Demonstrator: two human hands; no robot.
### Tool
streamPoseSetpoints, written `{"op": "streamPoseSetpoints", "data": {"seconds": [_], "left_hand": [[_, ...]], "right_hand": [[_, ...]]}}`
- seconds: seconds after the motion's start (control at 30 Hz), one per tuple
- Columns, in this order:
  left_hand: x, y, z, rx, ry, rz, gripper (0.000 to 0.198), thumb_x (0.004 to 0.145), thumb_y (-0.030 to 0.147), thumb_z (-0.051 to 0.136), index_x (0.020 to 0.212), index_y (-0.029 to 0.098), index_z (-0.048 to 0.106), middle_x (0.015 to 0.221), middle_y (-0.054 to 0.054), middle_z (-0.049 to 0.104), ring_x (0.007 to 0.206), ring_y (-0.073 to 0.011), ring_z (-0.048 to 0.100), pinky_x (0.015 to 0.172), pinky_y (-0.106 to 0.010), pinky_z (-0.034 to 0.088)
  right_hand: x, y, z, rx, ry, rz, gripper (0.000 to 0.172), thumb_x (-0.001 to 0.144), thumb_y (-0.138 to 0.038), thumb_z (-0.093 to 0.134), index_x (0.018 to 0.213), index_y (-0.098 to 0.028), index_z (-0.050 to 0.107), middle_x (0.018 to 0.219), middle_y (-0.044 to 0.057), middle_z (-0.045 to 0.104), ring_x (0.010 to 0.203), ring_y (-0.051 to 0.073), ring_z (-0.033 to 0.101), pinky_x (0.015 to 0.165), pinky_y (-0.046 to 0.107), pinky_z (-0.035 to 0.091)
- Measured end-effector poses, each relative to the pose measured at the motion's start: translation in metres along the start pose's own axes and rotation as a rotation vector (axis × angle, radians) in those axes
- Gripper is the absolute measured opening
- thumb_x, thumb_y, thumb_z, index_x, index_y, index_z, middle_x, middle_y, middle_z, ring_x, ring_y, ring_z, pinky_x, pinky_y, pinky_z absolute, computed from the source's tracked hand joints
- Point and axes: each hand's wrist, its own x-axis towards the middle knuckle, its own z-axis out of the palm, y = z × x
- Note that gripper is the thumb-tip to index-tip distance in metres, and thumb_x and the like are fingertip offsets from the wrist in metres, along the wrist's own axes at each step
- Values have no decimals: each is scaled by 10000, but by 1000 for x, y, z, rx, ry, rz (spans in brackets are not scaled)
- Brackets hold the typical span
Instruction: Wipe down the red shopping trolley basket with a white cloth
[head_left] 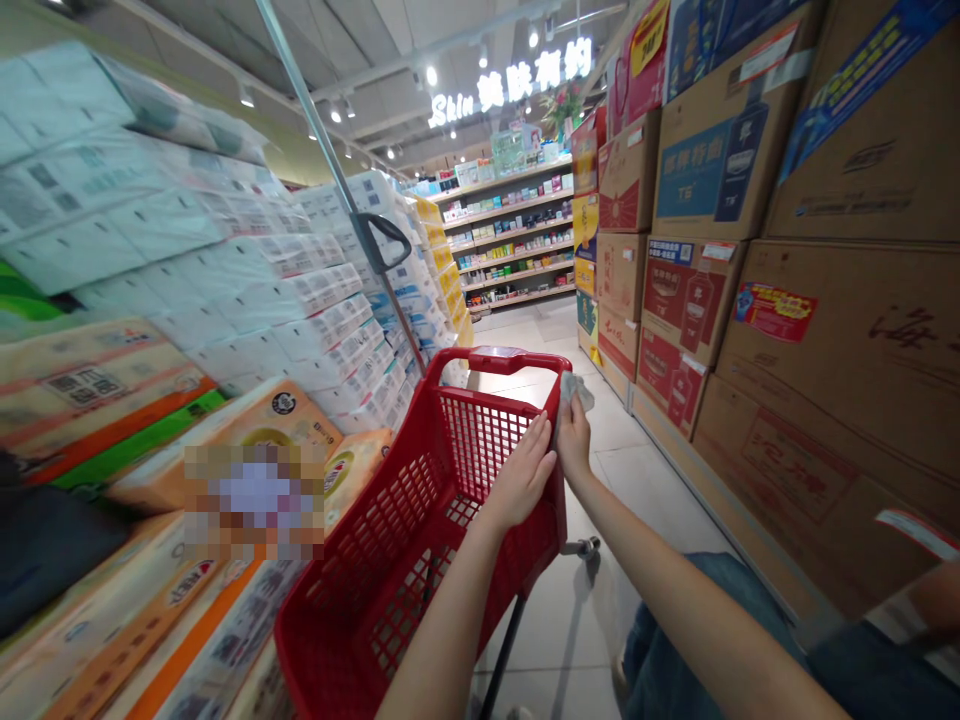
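A crumpled grey wipe (576, 392) is being pinched in the right hand (574, 440), right at the rim of the red shopping-cart basket (390, 590); the left hand (521, 475) is laid open on the basket, grasping nothing.

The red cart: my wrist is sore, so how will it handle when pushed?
The cart likely feels light for its size, since its walls are open plastic mesh. On its small caster and the smooth tiled floor, it probably rolls easily. The tall thin pole may sway a little when pushed.
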Motion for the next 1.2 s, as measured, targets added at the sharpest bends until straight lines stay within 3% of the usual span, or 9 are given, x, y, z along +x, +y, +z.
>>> {"op": "streamPoseSetpoints", "data": {"seconds": [0.1, 0.17, 0.37, 0.43, 0.7, 0.8, 1.0, 1.1, 1.2], "left_hand": [[-1, 1, -2, -23, -6, -21, 516, 1031, 347, 260, 1529, 237, 177, 1610, -19, 129, 1480, -166, 100, 1226, -415, 152], [-1, 3, -2, -24, -8, -28, 518, 1032, 360, 259, 1527, 223, 188, 1609, -27, 134, 1480, -167, 103, 1226, -413, 150], [-2, 4, -2, 10, -6, -7, 534, 1030, 372, 270, 1531, 218, 167, 1608, -41, 137, 1481, -175, 109, 1224, -429, 170], [-3, 5, -2, 21, -13, -1, 538, 1030, 369, 267, 1531, 203, 164, 1608, -51, 131, 1481, -174, 105, 1224, -424, 170], [-5, 10, 1, 136, 63, 1, 518, 1027, 368, 281, 1515, 204, 222, 1592, -59, 212, 1473, -191, 158, 1205, -436, 250], [-7, 16, 6, 244, 131, 4, 496, 1021, 355, 304, 1477, 158, 309, 1575, -89, 264, 1468, -204, 193, 1194, -435, 281], [-27, 26, 17, 317, 252, -69, 477, 1023, 336, 289, 1452, 136, 345, 1531, -119, 359, 1445, -211, 271, 1171, -430, 327], [-41, 28, 20, 325, 278, -101, 483, 1016, 325, 305, 1473, 167, 310, 1536, -99, 354, 1444, -230, 272, 1162, -459, 338], [-50, 31, 21, 334, 265, -110, 489, 1014, 337, 315, 1469, 158, 320, 1537, -102, 353, 1443, -236, 277, 1167, -459, 328]], "right_hand": [[54, -15, 3, -5, 44, 6, 604, 932, -553, 329, 1376, -175, 488, 1417, 110, 517, 1344, 228, 442, 1139, 427, 311], [64, -19, 4, -12, 62, 13, 620, 931, -556, 332, 1379, -156, 486, 1417, 123, 514, 1348, 235, 438, 1137, 431, 314], [-19, -5, 2, -33, -24, -51, 580, 948, -528, 361, 1439, -224, 415, 1495, 68, 422, 1388, 206, 388, 1165, 415, 294], [-21, -5, 1, -53, -57, -98, 576, 951, -513, 370, 1445, -222, 409, 1498, 64, 417, 1389, 206, 387, 1165, 410, 296], [104, -24, -16, -382, -313, -341, 460, 929, -508, 402, 1138, -216, 690, 1162, 70, 700, 1115, 251, 622, 1040, 438, 436], [93, -25, -25, -445, -385, -410, 441, 946, -498, 380, 1163, -248, 672, 1198, 60, 674, 1146, 248, 601, 1042, 427, 436], [19, -27, -36, -477, -556, -512, 426, 973, -457, 346, 1215, -274, 645, 1302, 62, 586, 1199, 237, 559, 1057, 400, 433], [31, -36, -42, -536, -671, -594, 390, 955, -461, 396, 1142, -284, 688, 1210, 43, 651, 1197, 242, 554, 1088, 421, 403], [71, -49, -45, -573, -540, -562, 345, 895, -502, 508, 1006, -271, 738, 1035, 45, 724, 1068, 258, 620, 1067, 455, 417]]}}
